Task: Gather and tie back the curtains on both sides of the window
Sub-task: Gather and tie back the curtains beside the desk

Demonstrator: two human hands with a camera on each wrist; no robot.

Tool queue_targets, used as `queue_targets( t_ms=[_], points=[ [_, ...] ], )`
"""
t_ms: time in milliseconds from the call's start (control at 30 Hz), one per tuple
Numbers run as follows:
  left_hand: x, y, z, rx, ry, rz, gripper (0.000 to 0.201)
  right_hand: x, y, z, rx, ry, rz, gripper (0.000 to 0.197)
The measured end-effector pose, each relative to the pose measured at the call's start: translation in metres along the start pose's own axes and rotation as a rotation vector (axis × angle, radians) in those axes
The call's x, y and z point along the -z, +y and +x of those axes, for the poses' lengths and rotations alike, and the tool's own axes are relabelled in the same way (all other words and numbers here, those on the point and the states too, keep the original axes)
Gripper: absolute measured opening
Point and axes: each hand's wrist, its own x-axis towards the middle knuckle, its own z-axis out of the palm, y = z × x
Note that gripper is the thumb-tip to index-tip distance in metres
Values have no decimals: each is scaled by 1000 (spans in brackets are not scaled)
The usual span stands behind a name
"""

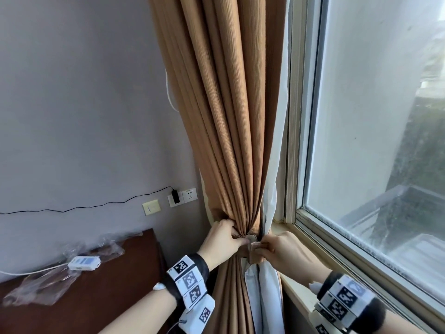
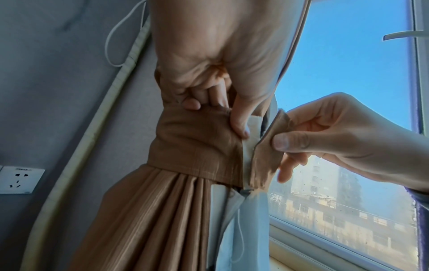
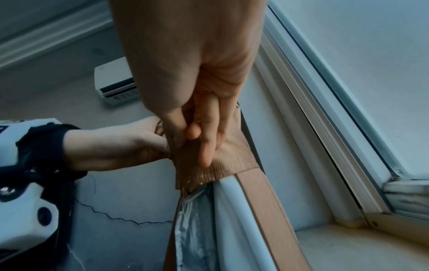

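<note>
The tan curtain (image 1: 228, 116) with its white lining (image 1: 272, 196) hangs gathered into a bundle left of the window. A matching tan tie-back band (image 2: 197, 143) wraps the bundle at its waist. My left hand (image 1: 239, 238) grips the band's upper edge on the left side, its thumb (image 2: 240, 124) pressing near the band's pale end. My right hand (image 1: 261, 247) pinches the band's loose end flap (image 2: 267, 152) between thumb and fingers, just apart from the wrapped part. In the right wrist view my right fingers (image 3: 206, 144) lie over the band (image 3: 232, 159), with my left hand (image 3: 116, 146) beside them.
The window pane (image 1: 373, 141) and its sill (image 1: 301, 292) lie close on the right. A dark wooden board (image 1: 125, 280) at lower left carries a white device (image 1: 84, 262) and plastic wrap. Wall sockets with a plugged charger (image 1: 175, 196) and cable sit behind the curtain.
</note>
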Motion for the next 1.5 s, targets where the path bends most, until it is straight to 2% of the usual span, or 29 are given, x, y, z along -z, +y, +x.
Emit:
queue_targets(
  t_ms=[100, 233, 300, 433, 533, 600, 667, 767, 833, 933, 1067, 1167, 1233, 1300, 1400, 1500],
  points=[
    [1, -1, 1, -6, -5, 20, 34, -6, 3, 5, 22, -20, -53, 26],
    [1, -2, 1, -16, -14, 18, 32, -17, 10, 13, 34, -23, -101, 43],
    [1, -2, 2, -16, -18, 27, 30, -21, 14, 17, 47, -25, -118, 40],
    [0, -3, 6, -21, -65, 30, 32, -24, 18, 23, 52, 2, -143, 19],
    [1, -4, 11, -44, -118, 35, 39, -33, 27, 34, 66, -27, -166, 25],
    [2, -4, 14, -55, -157, 57, 34, -30, 24, 38, 87, -64, -197, 31],
    [6, -2, 16, -57, -215, 88, 26, -16, 14, 39, 81, -75, -239, 28],
    [8, 0, 17, -41, -276, 128, 45, -2, 6, 38, 74, -71, -313, 27],
    [6, 1, 18, -27, -240, 119, 45, 1, 3, 39, 62, -67, -340, 29],
    [2, 0, 17, 20, -154, 115, 28, -2, 3, 36, 24, -28, -364, 34],
    [-1, -6, 19, 56, -121, 95, 22, -7, 6, 29, 22, -13, -223, 26],
    [6, -8, 20, 26, -144, 71, 16, -11, 12, 22, 24, 85, -77, 34],
    [10, -14, 15, -15, -147, 48, 19, -11, 18, 20, -10, 153, -1, 39],
    [12, -23, 6, -42, -94, 75, 24, -11, 24, 17, -78, 184, 46, 41],
    [13, -34, -9, -78, 5, 202, 30, -11, 27, 9, -171, 153, 47, 42],
    [18, -37, -17, -129, 70, 219, 41, -18, 20, -6, -225, 66, 34, 47]
  ],
)
